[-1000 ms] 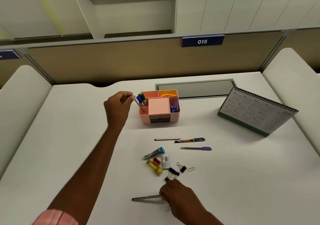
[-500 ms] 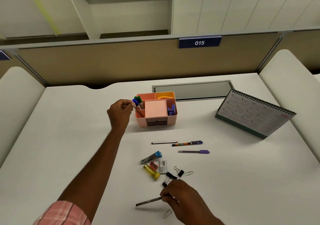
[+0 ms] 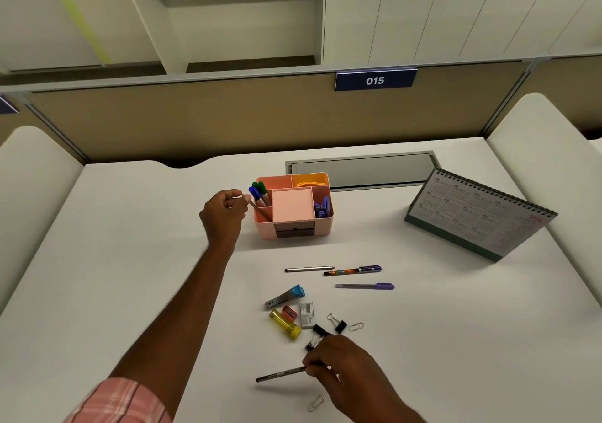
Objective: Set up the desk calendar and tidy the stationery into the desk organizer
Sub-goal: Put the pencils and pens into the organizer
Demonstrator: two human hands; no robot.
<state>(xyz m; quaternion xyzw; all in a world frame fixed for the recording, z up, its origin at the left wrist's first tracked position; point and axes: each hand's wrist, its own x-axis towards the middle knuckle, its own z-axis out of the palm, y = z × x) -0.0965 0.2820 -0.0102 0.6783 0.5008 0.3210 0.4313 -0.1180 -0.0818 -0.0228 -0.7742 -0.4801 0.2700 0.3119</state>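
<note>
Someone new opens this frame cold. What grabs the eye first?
The pink organizer in the middle of the desk, with the left hand pinching a slim pen into its front-left slot. Nearest the camera, the right hand grips a dark pen beside a scatter of binder clips and other small stationery. The desk calendar stands propped at the right.

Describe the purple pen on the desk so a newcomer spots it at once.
Find the pink desk organizer in the middle of the white desk. Three pens lie loose in front of it; the purple pen is the one nearest the person, furthest right. Unlike the silver pen and the patterned pen, it is lilac with a purple cap.
</note>
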